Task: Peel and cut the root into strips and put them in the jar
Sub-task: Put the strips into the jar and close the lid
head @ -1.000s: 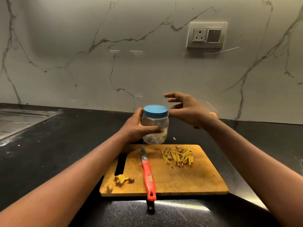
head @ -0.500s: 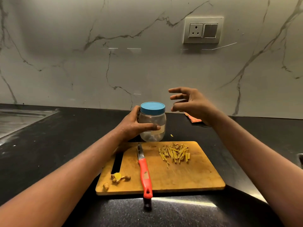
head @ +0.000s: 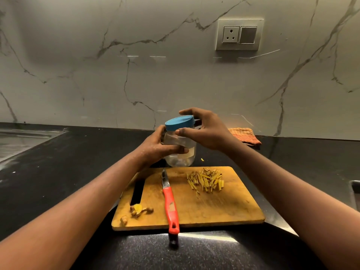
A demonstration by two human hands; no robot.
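Note:
A clear plastic jar (head: 182, 152) with a blue lid (head: 179, 123) is held tilted just behind the wooden cutting board (head: 224, 209). My left hand (head: 155, 148) grips the jar's body from the left. My right hand (head: 206, 129) curls its thumb and fingers round the blue lid. A pile of yellow root strips (head: 206, 181) lies on the board's far right part. A red-handled knife (head: 170, 201) lies along the board's middle, its handle over the front edge. Peel scraps and root ends (head: 137, 211) sit at the board's front left corner.
The board lies on a black stone counter (head: 68, 166) against a marble wall. An orange cloth (head: 244, 135) lies behind my right wrist. A steel sink drainer (head: 17, 143) is at the far left. A wall socket (head: 239, 34) is mounted above.
My right hand, hovering spread beside the jar before, has closed round the blue lid. The jar has tilted and risen slightly in my left hand.

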